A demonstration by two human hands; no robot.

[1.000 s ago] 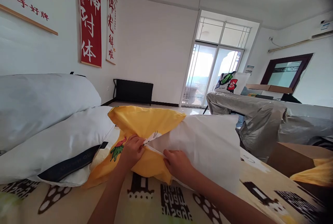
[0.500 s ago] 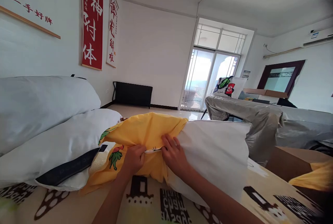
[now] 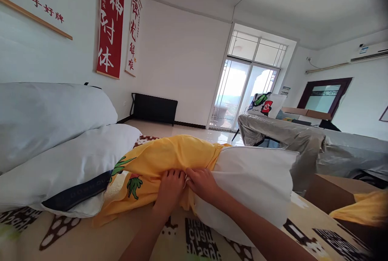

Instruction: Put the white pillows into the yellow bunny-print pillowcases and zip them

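Note:
A yellow pillowcase (image 3: 178, 148) with green leaf prints covers the left part of a white pillow (image 3: 251, 184), whose right part sticks out bare. Side by side at the middle of the cloth, both hands grip its gathered edge. My left hand (image 3: 172, 188) is closed on the fabric, knuckles up. Close against it, my right hand (image 3: 201, 182) is closed on the same edge near the bare pillow. A bit of white trim shows between the two hands. The fingertips are hidden in the folds.
Two more white pillows (image 3: 54, 123) lie stacked at the left, the lower one with a dark band. Beneath everything is a beige printed sheet (image 3: 136, 228). At right stand a cardboard box (image 3: 330, 190) holding yellow cloth and a plastic-covered table (image 3: 281, 129).
My left hand has moved right, up against my right hand, and the cloth between them has bunched together. The view has shifted slightly.

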